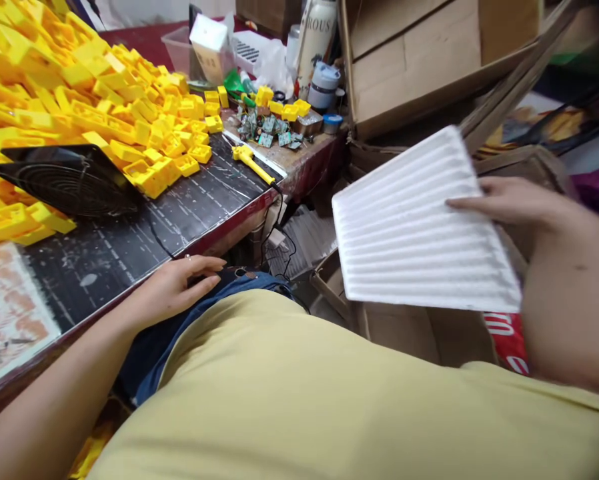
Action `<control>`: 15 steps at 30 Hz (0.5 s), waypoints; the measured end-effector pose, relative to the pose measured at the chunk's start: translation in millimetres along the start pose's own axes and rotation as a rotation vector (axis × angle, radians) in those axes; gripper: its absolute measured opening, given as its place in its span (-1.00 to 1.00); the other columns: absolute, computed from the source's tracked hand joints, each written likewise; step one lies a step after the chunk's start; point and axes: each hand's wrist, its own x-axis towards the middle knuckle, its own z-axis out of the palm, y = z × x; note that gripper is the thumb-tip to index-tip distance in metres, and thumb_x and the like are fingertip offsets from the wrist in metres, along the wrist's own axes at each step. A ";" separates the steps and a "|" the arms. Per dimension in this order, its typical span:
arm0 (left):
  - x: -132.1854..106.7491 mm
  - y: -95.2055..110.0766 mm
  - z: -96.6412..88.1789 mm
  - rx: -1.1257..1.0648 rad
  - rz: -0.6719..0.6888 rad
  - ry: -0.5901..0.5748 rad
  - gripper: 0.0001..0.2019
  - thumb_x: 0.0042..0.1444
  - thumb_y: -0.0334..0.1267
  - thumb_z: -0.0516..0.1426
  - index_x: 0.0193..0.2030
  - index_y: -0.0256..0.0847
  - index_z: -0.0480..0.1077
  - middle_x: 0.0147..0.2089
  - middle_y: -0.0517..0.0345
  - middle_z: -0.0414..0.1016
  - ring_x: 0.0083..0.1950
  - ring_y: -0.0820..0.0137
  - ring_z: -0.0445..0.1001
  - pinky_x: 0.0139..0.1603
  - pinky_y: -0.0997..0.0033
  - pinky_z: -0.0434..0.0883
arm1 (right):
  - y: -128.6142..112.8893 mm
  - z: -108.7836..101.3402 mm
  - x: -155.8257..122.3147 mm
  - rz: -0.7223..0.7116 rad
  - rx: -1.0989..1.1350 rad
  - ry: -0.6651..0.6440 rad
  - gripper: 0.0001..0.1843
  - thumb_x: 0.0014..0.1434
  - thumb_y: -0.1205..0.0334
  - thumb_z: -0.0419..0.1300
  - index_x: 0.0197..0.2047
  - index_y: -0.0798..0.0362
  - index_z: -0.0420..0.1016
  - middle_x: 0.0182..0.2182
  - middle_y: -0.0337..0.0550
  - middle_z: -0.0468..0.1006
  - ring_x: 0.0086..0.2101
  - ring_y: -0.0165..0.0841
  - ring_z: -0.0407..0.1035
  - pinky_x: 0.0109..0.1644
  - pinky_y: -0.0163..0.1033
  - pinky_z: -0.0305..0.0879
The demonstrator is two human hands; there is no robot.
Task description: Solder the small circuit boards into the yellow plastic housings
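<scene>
My right hand [517, 203] grips a white ribbed tray [414, 233] by its right edge, thumb on the near face and the other fingers mostly hidden behind. The tray is tilted in the air over cardboard boxes, and its long parallel grooves face me. Beside the table's front edge, my left hand [182, 287] rests near my lap with loosely stretched fingers and a ring on one of them. Nothing shows in it. A yellow-handled soldering iron [253, 165] lies on the table beyond, its cord hanging over the edge.
Yellow plastic casings [144, 127] are heaped across the table [179, 213]. A black fan [69, 180] leans among them. Small circuit boards [269, 127] lie at the far corner near a blue-lidded jar [332, 123]. Open cardboard boxes [429, 60] stand at right.
</scene>
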 end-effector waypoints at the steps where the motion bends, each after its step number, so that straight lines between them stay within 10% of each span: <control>1: -2.8 -4.9 1.8 -0.007 -0.012 -0.015 -0.52 0.20 0.10 0.03 0.05 -0.18 0.48 0.02 0.02 0.58 -0.06 0.25 0.57 0.01 0.33 0.51 | -6.8 13.7 8.6 0.023 -0.019 -0.055 -0.71 0.27 0.08 0.19 -0.03 0.09 0.42 -0.08 -0.09 0.46 -0.12 -0.32 0.40 -0.03 -0.08 0.43; 15: -30.2 -43.4 19.3 -0.025 -0.310 -0.163 -0.48 0.20 0.13 0.00 0.07 -0.20 0.48 0.09 0.03 0.55 0.08 0.24 0.53 0.13 0.33 0.48 | -90.7 201.2 143.1 0.046 0.128 -0.039 -0.59 0.29 0.03 0.16 0.11 0.07 0.34 0.07 -0.03 0.38 -0.01 -0.24 0.35 0.05 0.01 0.40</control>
